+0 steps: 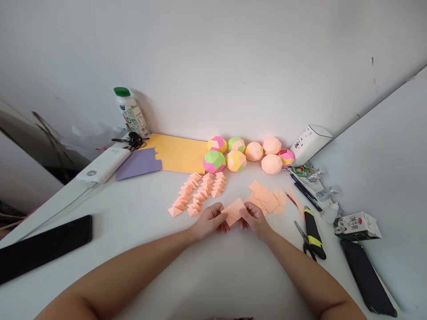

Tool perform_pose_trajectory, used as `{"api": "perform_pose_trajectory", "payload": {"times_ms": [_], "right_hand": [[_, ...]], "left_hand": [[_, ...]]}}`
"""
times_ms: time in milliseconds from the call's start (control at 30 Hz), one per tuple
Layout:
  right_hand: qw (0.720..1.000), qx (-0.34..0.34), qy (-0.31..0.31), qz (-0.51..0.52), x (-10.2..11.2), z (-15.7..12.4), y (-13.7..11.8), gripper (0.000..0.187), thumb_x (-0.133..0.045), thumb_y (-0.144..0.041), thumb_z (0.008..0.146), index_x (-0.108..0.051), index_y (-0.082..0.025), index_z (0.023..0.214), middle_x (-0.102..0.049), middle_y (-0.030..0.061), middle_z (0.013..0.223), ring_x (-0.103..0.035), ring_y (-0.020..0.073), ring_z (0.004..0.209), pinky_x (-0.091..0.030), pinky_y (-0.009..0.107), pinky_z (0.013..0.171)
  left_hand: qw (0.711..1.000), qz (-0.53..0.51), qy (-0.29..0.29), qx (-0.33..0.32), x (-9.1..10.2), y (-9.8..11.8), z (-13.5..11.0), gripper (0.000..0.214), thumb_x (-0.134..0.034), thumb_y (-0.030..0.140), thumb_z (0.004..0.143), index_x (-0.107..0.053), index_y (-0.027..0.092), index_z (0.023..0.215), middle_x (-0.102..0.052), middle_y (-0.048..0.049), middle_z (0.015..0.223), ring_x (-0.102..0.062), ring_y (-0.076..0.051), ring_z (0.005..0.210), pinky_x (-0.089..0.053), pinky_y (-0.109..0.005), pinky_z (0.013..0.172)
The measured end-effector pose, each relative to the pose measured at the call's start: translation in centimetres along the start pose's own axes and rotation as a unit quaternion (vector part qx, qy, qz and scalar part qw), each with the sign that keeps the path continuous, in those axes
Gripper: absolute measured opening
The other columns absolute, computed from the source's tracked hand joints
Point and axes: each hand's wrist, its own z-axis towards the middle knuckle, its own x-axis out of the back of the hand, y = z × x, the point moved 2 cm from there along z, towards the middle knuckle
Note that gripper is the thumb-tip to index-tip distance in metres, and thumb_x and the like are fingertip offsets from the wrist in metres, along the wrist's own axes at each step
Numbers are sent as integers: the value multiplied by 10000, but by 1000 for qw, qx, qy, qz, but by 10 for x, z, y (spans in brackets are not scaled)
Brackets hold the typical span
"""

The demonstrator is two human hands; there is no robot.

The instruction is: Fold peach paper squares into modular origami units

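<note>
My left hand (208,221) and my right hand (256,219) both pinch one small peach paper square (234,210) just above the white table (140,231), left fingers on its left edge, right fingers on its right edge. Behind the left hand lie rows of several folded peach paper pieces (198,194). Behind the right hand lies a loose heap of flat peach paper squares (267,198). Several paper balls (245,155) stand along the wall, some peach, some pink, green and yellow.
Scissors (307,242) and a black-and-yellow cutter (313,233) lie at the right, with pens (305,191), a small carton (358,224) and a dark case (367,278). Yellow paper (180,153), purple paper (140,163), a power bank (104,165), keys (132,141), a bottle (131,113) and a black phone (43,246) are at the left.
</note>
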Motion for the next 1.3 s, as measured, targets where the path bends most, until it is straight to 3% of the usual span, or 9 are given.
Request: {"api": "perform_pose_trajectory", "payload": {"times_ms": [200, 433, 633, 800, 867, 967, 1067, 1167, 1300], "right_hand": [[1000, -5, -10, -3, 1, 1, 3, 277, -569, -429, 822, -475, -181, 742, -548, -43, 490, -445, 79, 402, -342, 196, 412], [998, -24, -33, -53, -3, -2, 2, 294, -592, -440, 796, -500, -171, 720, -533, -36, 569, -480, 78, 459, -375, 197, 446], [998, -23, -23, -56, -3, -1, 3, 306, -582, -454, 803, -494, -177, 707, -514, -44, 539, -477, 81, 449, -373, 196, 437], [997, -23, -16, -71, -1, -1, 3, 305, -584, -428, 809, -477, -177, 671, -519, -50, 482, -449, 70, 408, -341, 185, 411], [998, -17, -9, -67, -2, -1, 2, 287, -601, -415, 799, -499, -175, 680, -498, -62, 457, -436, 66, 378, -337, 185, 392], [998, 28, 31, -39, -3, -2, 2, 205, -630, -370, 785, -569, -174, 777, -519, -61, 488, -461, 72, 359, -348, 189, 362], [988, 123, 95, -18, -3, -4, 2, 124, -620, -308, 800, -596, -191, 831, -657, 37, 809, -605, 114, 519, -441, 214, 402], [966, 218, 128, -57, -2, -6, 1, 45, -608, -243, 809, -609, -199, 819, -624, 92, 1099, -638, 132, 652, -539, 267, 523], [932, 311, 103, -155, -5, -8, -3, 67, -588, -170, 817, -646, -203, 816, -553, 112, 1258, -642, 151, 734, -563, 303, 628]], "left_hand": [[999, 1, 8, -37, 2, -2, 1, 287, -470, 405, 865, -404, 192, 684, -617, 9, 576, -564, -125, 527, -409, -228, 501], [998, 18, -30, -54, -4, 0, -3, 275, -529, 370, 847, -425, 207, 1043, -652, -34, 868, -620, -157, 749, -456, -253, 608], [995, 83, -26, -49, -4, -3, -5, 410, -548, 375, 826, -421, 193, 1171, -663, -65, 915, -636, -195, 788, -474, -285, 626], [988, 93, -20, -119, -4, -8, -3, 404, -528, 329, 843, -378, 231, 1205, -629, -47, 972, -611, -174, 848, -487, -310, 715], [982, 112, 8, -151, -3, -10, -1, 354, -518, 293, 849, -398, 231, 1175, -601, -46, 964, -588, -163, 865, -483, -316, 746], [959, 156, 112, -210, 2, -8, -1, 257, -567, 259, 808, -467, 220, 1042, -539, -53, 997, -540, -151, 865, -469, -312, 771], [935, 185, 182, -240, 6, 0, -5, 117, -553, 282, 816, -472, 200, 837, -500, -11, 817, -483, -121, 685, -440, -264, 647], [949, 218, 92, -210, 3, 8, -7, 277, -434, 359, 883, -494, 178, 682, -475, 8, 619, -450, -121, 577, -378, -250, 554], [973, 180, -19, -141, 0, 11, -7, 396, -333, 444, 915, -593, 158, 825, -584, -30, 706, -498, -138, 614, -390, -260, 578]]}}
